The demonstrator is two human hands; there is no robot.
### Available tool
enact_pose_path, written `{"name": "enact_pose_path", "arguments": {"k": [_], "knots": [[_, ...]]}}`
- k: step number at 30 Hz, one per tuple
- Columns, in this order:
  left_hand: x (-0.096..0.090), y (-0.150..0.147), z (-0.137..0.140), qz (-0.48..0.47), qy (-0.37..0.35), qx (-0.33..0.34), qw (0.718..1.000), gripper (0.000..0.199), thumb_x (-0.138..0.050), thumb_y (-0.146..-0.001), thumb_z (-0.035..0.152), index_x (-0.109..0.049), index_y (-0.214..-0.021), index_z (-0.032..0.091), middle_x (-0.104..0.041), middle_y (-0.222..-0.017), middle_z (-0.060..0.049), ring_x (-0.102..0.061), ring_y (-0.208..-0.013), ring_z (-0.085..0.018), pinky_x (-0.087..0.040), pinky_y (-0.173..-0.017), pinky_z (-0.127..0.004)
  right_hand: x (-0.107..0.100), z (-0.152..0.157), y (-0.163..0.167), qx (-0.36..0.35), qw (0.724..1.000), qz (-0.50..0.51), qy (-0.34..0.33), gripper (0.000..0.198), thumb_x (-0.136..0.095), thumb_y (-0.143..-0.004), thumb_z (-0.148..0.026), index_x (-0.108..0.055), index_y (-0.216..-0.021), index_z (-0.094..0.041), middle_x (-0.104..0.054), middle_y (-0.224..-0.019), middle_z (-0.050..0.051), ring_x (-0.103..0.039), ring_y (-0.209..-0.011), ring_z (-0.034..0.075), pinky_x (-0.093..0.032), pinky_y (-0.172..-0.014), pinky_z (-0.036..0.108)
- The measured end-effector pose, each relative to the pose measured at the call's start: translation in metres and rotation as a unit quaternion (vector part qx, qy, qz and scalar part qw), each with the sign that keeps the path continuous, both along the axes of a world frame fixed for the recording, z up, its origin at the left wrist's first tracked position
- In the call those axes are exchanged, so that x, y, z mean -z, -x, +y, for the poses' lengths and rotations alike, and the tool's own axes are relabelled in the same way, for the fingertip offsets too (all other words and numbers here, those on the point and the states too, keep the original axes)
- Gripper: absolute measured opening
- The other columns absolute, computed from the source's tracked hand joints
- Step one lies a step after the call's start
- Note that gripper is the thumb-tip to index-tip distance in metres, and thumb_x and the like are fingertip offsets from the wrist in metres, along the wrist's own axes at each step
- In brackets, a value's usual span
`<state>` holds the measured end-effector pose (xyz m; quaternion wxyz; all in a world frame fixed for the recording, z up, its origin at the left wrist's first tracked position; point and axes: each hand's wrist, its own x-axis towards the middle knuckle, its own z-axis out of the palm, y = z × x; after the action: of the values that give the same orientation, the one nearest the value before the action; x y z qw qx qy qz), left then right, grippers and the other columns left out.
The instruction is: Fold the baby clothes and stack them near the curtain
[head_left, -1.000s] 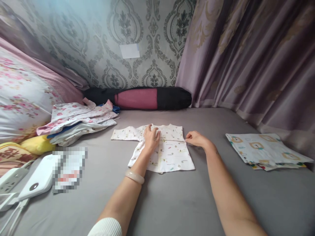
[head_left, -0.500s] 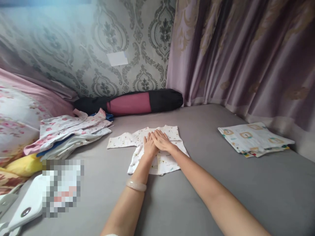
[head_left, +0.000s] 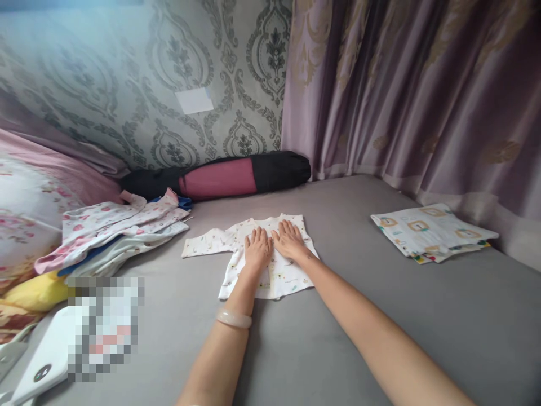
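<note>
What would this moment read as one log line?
left hand: flat on shirt; right hand: flat on shirt; shirt: on sheet, one sleeve out; clothes pile: left; folded cloth: right

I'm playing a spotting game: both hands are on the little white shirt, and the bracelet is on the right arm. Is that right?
Not quite: the head view shows the bracelet on the left arm. The left hand and right hand are indeed on the little white shirt.

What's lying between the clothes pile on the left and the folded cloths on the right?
The head view shows a printed shirt on the gray sheet, left hand and right hand on it.
</note>
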<state>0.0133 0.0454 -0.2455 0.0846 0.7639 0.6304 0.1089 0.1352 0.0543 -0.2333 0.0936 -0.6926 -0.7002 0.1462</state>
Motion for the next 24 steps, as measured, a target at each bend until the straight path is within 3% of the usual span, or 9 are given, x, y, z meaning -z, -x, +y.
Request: {"name": "enact_pose_path", "arguments": {"k": [12,18,24], "knots": [[0.000,0.001,-0.001,-0.009,0.004,0.001,1.000,0.054,-0.021,-0.097,0.035,-0.036,-0.144,0.014,-0.027,-0.154,-0.013,-0.021,-0.143,-0.029,-0.016,-0.115,-0.055,0.001,0.004,-0.029,0.047,0.996,-0.065,-0.038,0.065,-0.024,-0.096,-0.040,-0.025,-0.148,0.000,-0.018,-0.156,0.017,-0.011,-0.144,0.027,-0.005,-0.115,0.040],[-0.001,0.000,-0.002,-0.005,-0.002,0.003,1.000,0.053,-0.021,-0.097,0.035,-0.036,-0.144,0.015,-0.028,-0.154,-0.014,-0.023,-0.143,-0.029,-0.017,-0.114,-0.055,0.003,0.003,-0.039,0.088,0.991,-0.066,-0.075,0.062,-0.027,-0.095,-0.037,-0.030,-0.146,-0.002,-0.025,-0.154,0.018,-0.022,-0.140,0.028,-0.013,-0.113,0.040],[-0.013,0.007,-0.016,0.018,0.023,0.017,0.999,0.056,-0.022,-0.097,0.037,-0.030,-0.146,0.010,-0.025,-0.155,-0.016,-0.020,-0.144,-0.029,-0.018,-0.115,-0.050,-0.001,0.004,-0.036,0.090,0.991,-0.081,-0.057,0.062,-0.027,-0.095,-0.037,-0.031,-0.145,-0.001,-0.025,-0.154,0.019,-0.018,-0.142,0.030,-0.008,-0.114,0.046]]}}
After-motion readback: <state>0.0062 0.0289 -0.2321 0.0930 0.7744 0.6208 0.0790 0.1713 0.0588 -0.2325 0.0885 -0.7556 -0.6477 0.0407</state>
